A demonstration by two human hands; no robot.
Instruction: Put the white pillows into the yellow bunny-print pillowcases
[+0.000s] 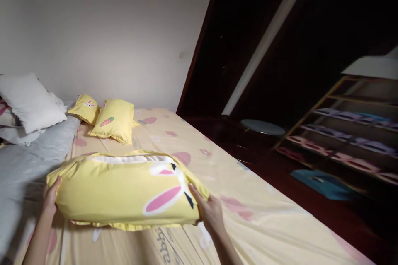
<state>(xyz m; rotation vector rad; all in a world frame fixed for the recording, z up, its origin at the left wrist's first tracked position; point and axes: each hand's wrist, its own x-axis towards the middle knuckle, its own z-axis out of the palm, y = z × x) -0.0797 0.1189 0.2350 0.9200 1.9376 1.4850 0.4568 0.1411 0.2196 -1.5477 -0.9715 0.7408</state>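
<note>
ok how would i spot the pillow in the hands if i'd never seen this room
Find the bed by the wall. At its near part, the left hand and right hand hold a yellow pillow by its ends. Unlike the carrot pillow beyond, its top edge gapes, showing white inside.

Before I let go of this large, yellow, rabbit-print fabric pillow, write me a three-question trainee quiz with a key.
1. True or false: only the left hand holds the large, yellow, rabbit-print fabric pillow.
2. What vegetable is printed on the larger yellow fabric cushion beyond it?
3. Fill in: the round, pale-topped stand is to the ___ of the bed in this view.

Key:
1. False: the right hand holds it too.
2. An orange carrot.
3. Right.
</note>
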